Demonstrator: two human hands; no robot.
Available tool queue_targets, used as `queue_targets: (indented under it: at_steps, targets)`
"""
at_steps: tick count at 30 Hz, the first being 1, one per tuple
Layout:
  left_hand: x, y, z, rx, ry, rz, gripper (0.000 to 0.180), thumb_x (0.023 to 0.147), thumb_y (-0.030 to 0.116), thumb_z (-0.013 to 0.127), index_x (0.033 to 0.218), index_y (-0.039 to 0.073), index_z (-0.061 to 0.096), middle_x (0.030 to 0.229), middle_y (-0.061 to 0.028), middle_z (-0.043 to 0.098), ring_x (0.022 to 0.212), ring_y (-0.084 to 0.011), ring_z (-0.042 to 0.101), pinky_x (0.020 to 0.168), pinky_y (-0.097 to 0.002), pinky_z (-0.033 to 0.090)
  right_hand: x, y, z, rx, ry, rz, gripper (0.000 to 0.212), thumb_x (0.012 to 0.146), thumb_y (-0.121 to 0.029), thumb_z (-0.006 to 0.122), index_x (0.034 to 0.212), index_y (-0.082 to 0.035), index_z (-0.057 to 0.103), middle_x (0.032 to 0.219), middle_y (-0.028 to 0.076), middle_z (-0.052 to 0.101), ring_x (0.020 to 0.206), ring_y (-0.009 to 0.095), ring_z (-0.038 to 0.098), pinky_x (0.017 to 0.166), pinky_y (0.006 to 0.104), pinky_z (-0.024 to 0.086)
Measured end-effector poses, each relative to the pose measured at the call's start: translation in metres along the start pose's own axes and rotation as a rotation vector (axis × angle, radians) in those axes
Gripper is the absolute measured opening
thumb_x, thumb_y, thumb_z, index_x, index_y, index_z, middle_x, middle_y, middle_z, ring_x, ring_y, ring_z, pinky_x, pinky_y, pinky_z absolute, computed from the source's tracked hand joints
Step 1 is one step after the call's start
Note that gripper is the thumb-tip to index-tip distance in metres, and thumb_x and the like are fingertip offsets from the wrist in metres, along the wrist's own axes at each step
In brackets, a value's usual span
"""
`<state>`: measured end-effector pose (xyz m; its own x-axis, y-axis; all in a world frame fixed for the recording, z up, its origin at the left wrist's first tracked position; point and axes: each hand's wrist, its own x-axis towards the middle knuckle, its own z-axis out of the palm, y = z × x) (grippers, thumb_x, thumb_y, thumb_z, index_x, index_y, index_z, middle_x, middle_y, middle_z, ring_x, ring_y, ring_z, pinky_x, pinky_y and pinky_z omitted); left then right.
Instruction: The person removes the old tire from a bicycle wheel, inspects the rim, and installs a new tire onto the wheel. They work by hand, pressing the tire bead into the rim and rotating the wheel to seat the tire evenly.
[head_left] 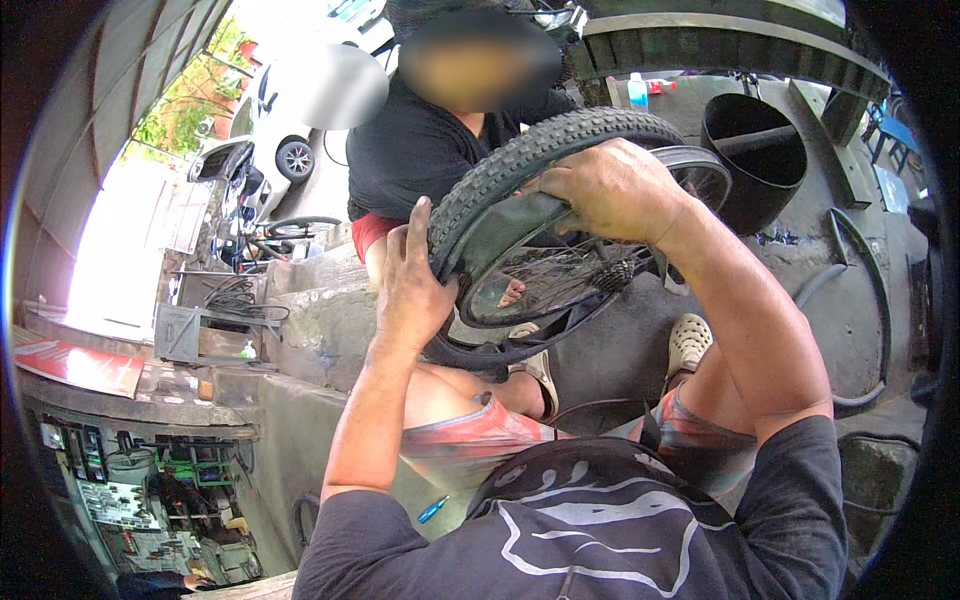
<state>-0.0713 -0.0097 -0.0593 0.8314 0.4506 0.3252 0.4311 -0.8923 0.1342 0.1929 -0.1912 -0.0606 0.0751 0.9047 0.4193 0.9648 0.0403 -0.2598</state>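
Holding a bicycle wheel (560,240) raised in front of your chest, you grip it with both hands. Containers first: a black cylindrical bin (755,160) stands at upper right on the concrete floor (850,300), its mouth turned toward you, with a single bar-like piece crossing its dark interior; what else it holds cannot be told. A small clear bottle with a blue cap (637,90) stands behind the wheel; its contents cannot be told.

The wheel carries a knobby black tyre (520,160), part of which is peeled off the metal rim (690,160). Your right hand (615,190) lies over the top of the tyre, fingers (560,185) curled and clamped on its edge. Your left hand (410,290) presses against the left side of the tyre, fingers (418,225) extended upward and held together, flat on the rubber.

Another person in a dark shirt (420,150) sits just beyond the wheel. A loose tyre (860,330) lies on the floor at right. A blue pen (432,510) lies below your left forearm.
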Motion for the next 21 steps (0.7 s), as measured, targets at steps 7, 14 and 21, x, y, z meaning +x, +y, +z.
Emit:
queue_targets:
  at_steps: [7, 14, 21]
  targets:
    - [-0.013, -0.01, -0.002, -0.06, -0.013, -0.001, 0.116, 0.075, 0.007, 0.089, 0.171, 0.008, 0.023, 0.145, -0.0267, 0.049, 0.137, -0.0475, 0.051, 0.117, -0.0532, 0.044, 0.001, 0.002, 0.006, 0.002, 0.015, -0.043, 0.038, 0.078, -0.031, 0.09, 0.108, -0.013, 0.076, 0.103, 0.013, 0.076, 0.101, 0.037, 0.076, 0.087, 0.0505, 0.06]
    - [-0.023, -0.022, 0.006, 0.048, -0.012, 0.023, 0.104, 0.08, -0.003, 0.074, 0.171, 0.008, 0.023, 0.148, -0.0268, 0.049, 0.138, -0.0477, 0.051, 0.119, -0.0543, 0.043, 0.001, 0.001, -0.014, 0.012, -0.007, 0.025, 0.034, 0.08, -0.03, 0.088, 0.106, -0.012, 0.075, 0.097, 0.012, 0.074, 0.099, 0.038, 0.075, 0.086, 0.0513, 0.059]
    - [-0.031, -0.02, 0.026, 0.178, 0.119, -0.088, 0.097, 0.082, 0.003, 0.076, 0.168, 0.008, 0.031, 0.145, -0.0269, 0.05, 0.134, -0.049, 0.052, 0.113, -0.057, 0.046, 0.007, 0.001, -0.007, -0.019, -0.04, 0.031, 0.035, 0.078, -0.031, 0.089, 0.105, -0.012, 0.074, 0.099, 0.015, 0.075, 0.098, 0.039, 0.075, 0.085, 0.0513, 0.06]
